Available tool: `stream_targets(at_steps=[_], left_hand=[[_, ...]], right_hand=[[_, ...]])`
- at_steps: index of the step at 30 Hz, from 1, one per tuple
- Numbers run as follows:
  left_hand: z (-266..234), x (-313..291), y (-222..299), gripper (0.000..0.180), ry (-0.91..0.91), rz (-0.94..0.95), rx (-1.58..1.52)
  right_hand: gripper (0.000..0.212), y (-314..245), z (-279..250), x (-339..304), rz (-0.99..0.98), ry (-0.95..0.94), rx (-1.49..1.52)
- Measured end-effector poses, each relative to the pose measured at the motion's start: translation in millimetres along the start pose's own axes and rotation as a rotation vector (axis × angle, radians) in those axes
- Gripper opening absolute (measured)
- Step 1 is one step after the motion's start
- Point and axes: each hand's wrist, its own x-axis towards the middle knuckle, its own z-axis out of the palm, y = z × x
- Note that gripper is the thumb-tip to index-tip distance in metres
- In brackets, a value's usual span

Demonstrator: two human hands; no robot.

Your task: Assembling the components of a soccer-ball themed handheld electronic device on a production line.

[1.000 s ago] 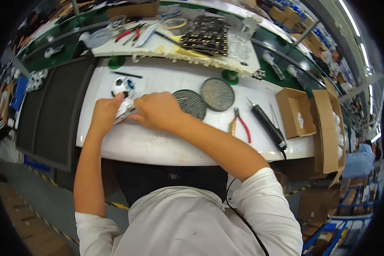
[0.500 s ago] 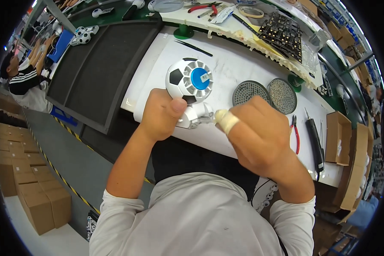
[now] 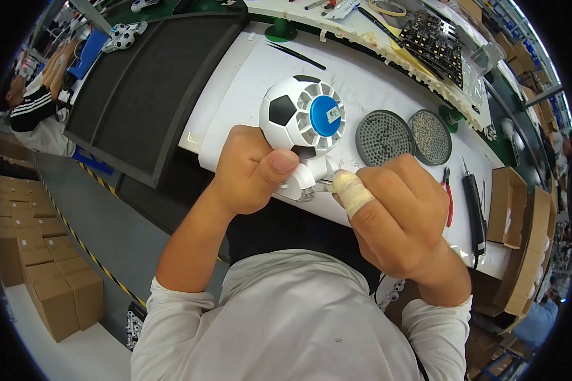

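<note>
Soccer-ball gadget [image 3: 293,117] looks raised since a second ago — now over the table's [image 3: 232,105] near edge, left hand [image 3: 249,173] clasping its base [image 3: 311,172]. Right hand [image 3: 400,219] curled at the clear end [image 3: 306,194] — can't tell if gripping; work seems centred there.

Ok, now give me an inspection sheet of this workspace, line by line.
Surface: white bench top, partly covered by tools.
Job's things: white gadget with a blue disc on its football-patterned head.
Clutter: black tweezers, perforated dish, dish of small pieces, red-handled pliers, black pen-shaped tool, open cardboard box.
Hands: left hand grips the white gadget; right hand is at its clear end, wrapped finger foremost, grip unclear.
Cables: cord at the black pen-shaped tool's tail.
Surroundings: dark tray, stacked cartons and a co-worker, all left.
</note>
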Motion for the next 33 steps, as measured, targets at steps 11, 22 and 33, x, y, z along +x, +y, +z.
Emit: stream_targets(at_steps=[11,22,33], left_hand=[[-5.6,5.6,-5.9,0.067,0.012,-0.051,0.074],[-54.7,69.1,-72.8,0.065,-0.122,-0.517,0.614],[-54.2,65.7,-76.4,0.071,-0.098,-0.516,0.677]], right_hand=[[0.023,3.1,1.1,9.0,0.057,-0.143,-0.043],[0.024,76.4,109.7,28.9,0.355,-0.334,-0.141],[0.031,79.4,122.6,8.5,0.333,-0.233,-0.082]])
